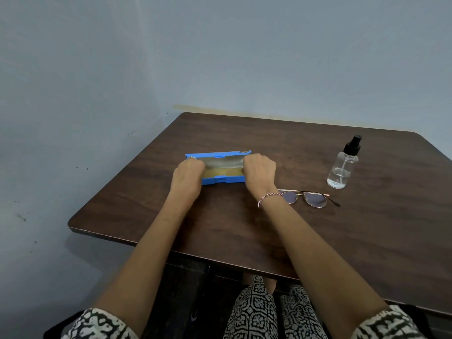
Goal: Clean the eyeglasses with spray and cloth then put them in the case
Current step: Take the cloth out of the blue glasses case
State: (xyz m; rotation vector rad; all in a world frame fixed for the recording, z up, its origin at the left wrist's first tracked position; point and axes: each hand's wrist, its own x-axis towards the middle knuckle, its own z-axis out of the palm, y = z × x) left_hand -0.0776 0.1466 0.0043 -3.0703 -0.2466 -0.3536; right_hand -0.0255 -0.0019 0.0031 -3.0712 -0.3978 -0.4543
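Nearest to us, the eyeglasses (305,198) are lying folded on the surface (220,228), just beside our right wrist, lenses down and within easy reach for when cleaning begins. We are leaving them untouched for now.

Just past them, we are working at the blue case (217,167), which is sitting open with its pale lining showing. Our left hand (188,171) is curled closed over the case's left end and our right hand (259,170) is closed over its right end, so we are bracing it from both sides; we judge this is to hold it open or to reach whatever is inside. A cloth may be lying there, but we cannot tell it from the lining.

Farther off to the right, the spray bottle (343,165) is standing upright, well apart from the case, out of the way of our arms until we are needing it.
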